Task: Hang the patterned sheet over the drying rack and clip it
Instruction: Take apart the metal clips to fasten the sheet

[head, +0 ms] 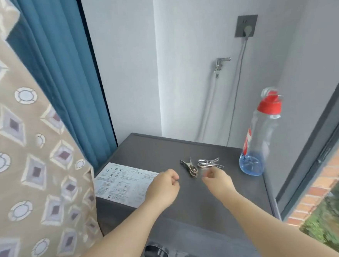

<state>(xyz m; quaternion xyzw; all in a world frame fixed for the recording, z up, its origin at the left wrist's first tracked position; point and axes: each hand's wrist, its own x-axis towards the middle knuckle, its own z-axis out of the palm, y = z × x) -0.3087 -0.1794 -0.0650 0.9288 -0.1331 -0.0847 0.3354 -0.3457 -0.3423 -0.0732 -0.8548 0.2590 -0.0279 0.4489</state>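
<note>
Two silver metal spring clips point(208, 163) lay side by side, just touching or nearly so, toward the far right corner of the flat top of a dark grey washing machine point(190, 205), probably set there to be within easy reach of the hanging work. The beige patterned sheet printed with diamonds and circles point(26, 158) hung in a long drape past the machine's left edge, in front of a teal pleated curtain point(60, 75); the drying rack that carried it lay out of view above. Both bare arms reached over the front edge. The left hand point(164, 187) hovered near the clips with its fingers curled in and nothing held; the right hand point(216, 178) was just beside them, its fingertips blurred, so whether they pinched anything could not be told. Draping looked done, and clipping seemingly remained. A clear plastic bottle with a red cap and blue liquid point(255, 138) stood at the right edge, close enough to be knocked. A white instruction sticker point(122, 181) covered the front left corner.
</note>
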